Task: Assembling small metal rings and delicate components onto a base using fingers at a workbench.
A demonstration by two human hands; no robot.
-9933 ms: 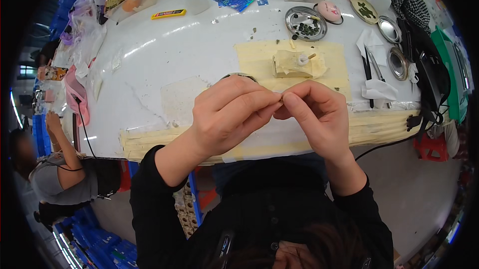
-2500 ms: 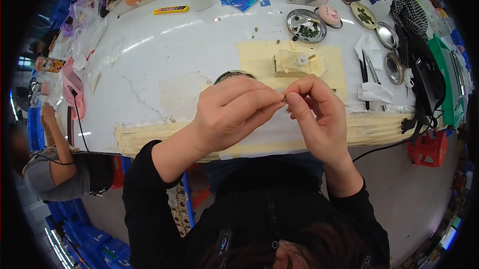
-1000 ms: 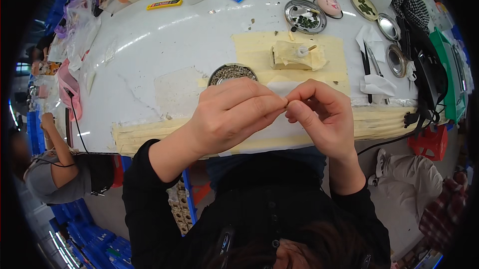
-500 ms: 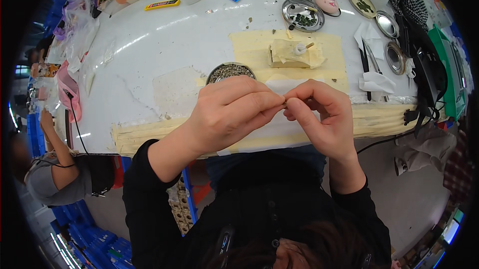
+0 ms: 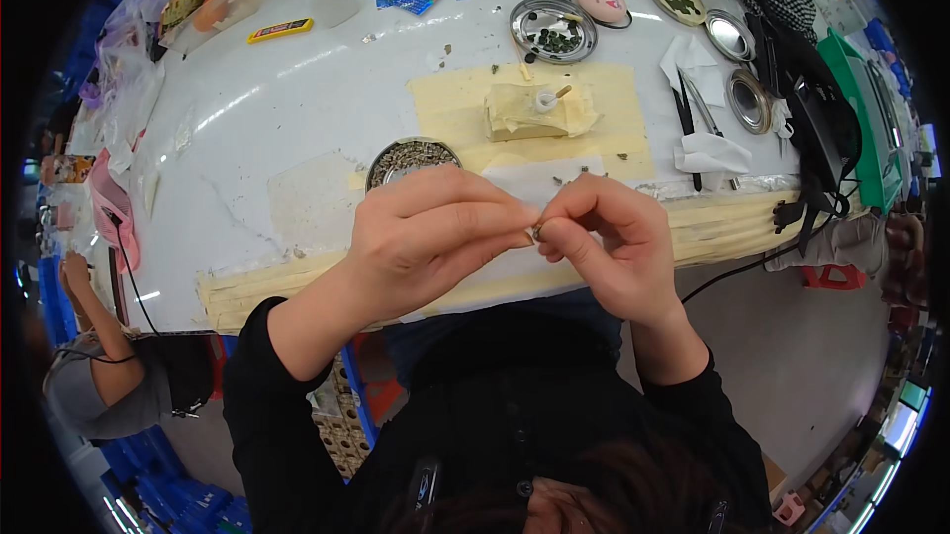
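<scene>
My left hand [image 5: 421, 237] and my right hand [image 5: 618, 247] meet fingertip to fingertip above the near edge of the table. A tiny greyish piece [image 5: 535, 233] shows between the tips; its kind is too small to make out. My right thumb and index finger pinch it. The left fingers are pressed together against the same spot, and what lies inside them is hidden. Just beyond my left hand stands a round metal dish [image 5: 370, 176] of small grey-brown bits [image 5: 416, 154]. White paper [image 5: 505, 176] lies under the hands, with a few loose bits [image 5: 566, 179] on it.
A tape-covered block [image 5: 515, 120] holding a small white cup [image 5: 546, 100] stands beyond my hands. Behind it is a metal plate [image 5: 554, 27] of dark green pieces. Tweezers [image 5: 686, 128] and tissues [image 5: 712, 154] lie right. Another person's arm [image 5: 94, 301] is at far left.
The view has shifted, so the table's things appear further left. Both hands remain pinched together, and the tiny piece between the fingertips now shows more clearly, with the fingers slightly rearranged.
</scene>
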